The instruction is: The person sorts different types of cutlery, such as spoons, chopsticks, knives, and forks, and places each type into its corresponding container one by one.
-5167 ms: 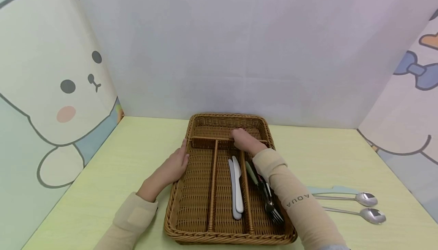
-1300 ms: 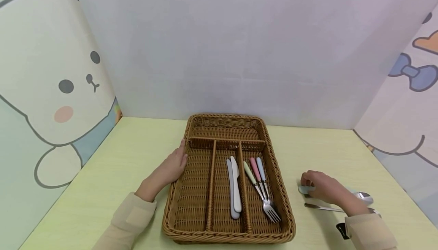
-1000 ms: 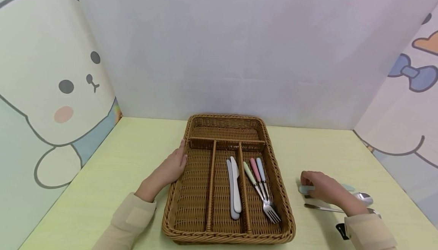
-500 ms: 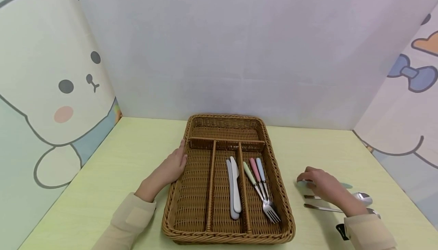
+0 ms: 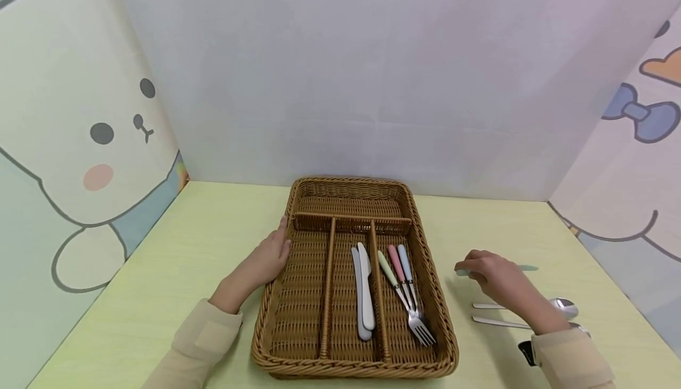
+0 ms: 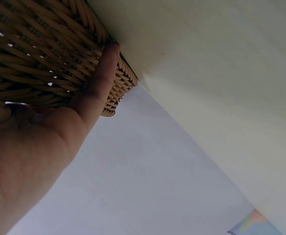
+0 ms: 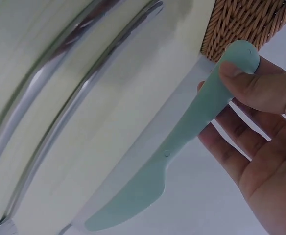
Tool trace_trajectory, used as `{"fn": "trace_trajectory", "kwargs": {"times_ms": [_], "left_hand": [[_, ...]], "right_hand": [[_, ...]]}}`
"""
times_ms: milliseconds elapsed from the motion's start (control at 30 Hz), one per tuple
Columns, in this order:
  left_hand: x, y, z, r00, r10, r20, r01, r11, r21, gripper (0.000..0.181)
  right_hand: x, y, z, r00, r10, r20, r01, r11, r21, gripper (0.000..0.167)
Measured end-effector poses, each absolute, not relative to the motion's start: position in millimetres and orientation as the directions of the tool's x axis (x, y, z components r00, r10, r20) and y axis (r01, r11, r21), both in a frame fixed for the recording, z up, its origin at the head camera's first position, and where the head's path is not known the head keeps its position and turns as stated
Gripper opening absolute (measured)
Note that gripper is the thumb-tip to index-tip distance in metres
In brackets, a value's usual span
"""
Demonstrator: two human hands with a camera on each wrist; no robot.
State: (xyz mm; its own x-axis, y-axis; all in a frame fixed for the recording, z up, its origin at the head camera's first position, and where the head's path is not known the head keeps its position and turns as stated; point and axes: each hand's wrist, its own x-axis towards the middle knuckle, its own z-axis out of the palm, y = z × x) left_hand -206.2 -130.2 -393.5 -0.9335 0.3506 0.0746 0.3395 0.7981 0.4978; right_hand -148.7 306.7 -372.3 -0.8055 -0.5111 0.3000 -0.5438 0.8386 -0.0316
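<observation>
My right hand [image 5: 499, 279] pinches a pale green knife [image 7: 148, 178] by its handle end, thumb on top, just right of the basket. In the right wrist view the blade points down and left, clear of the table. My left hand [image 5: 262, 265] rests against the left side of a brown wicker cutlery basket [image 5: 353, 371]; in the left wrist view one straight finger [image 6: 101, 81] lies along the woven wall. The middle long compartment holds a white knife [image 5: 366, 294] and a grey knife [image 5: 359, 303]. Three forks with green [image 5: 387, 268], pink and blue handles lie in the right compartment.
Two metal spoons lie on the table at the right, one with its bowl [image 5: 566, 307] in sight, the other's handle [image 5: 500, 322] partly behind the right wrist. A pale wall [image 5: 372, 81] rises behind the basket. Cartoon-printed panels stand on both sides.
The right hand let go of cutlery in the basket, went to the right and took hold of the green knife. It has since lifted it, moving slightly away and left. The left hand stays.
</observation>
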Motion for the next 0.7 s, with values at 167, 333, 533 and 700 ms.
{"fn": "trace_trajectory", "kwargs": {"times_ms": [167,333,533,700], "left_hand": [[-206.5,-130.2,-393.3,-0.932,0.354,0.073,0.342,0.797,0.498,0.058],[-207.2,-130.4,-393.9,-0.93,0.359,0.076,0.347,0.794,0.499,0.058],[-207.4,-130.5,-394.3,-0.93,0.359,0.078,0.348,0.795,0.497,0.058],[-207.3,-130.5,-394.1,-0.929,0.361,0.078,0.351,0.795,0.495,0.058]], "right_hand": [[-146.8,295.0,-363.4,-0.772,-0.536,0.341,-0.569,0.822,0.003,0.034],[-146.1,278.6,-354.1,-0.703,-0.588,0.399,-0.625,0.78,0.048,0.032],[-144.4,256.6,-342.7,-0.664,-0.63,0.402,-0.659,0.747,0.083,0.032],[-141.8,238.5,-334.2,-0.625,-0.669,0.401,-0.69,0.715,0.117,0.036]]}}
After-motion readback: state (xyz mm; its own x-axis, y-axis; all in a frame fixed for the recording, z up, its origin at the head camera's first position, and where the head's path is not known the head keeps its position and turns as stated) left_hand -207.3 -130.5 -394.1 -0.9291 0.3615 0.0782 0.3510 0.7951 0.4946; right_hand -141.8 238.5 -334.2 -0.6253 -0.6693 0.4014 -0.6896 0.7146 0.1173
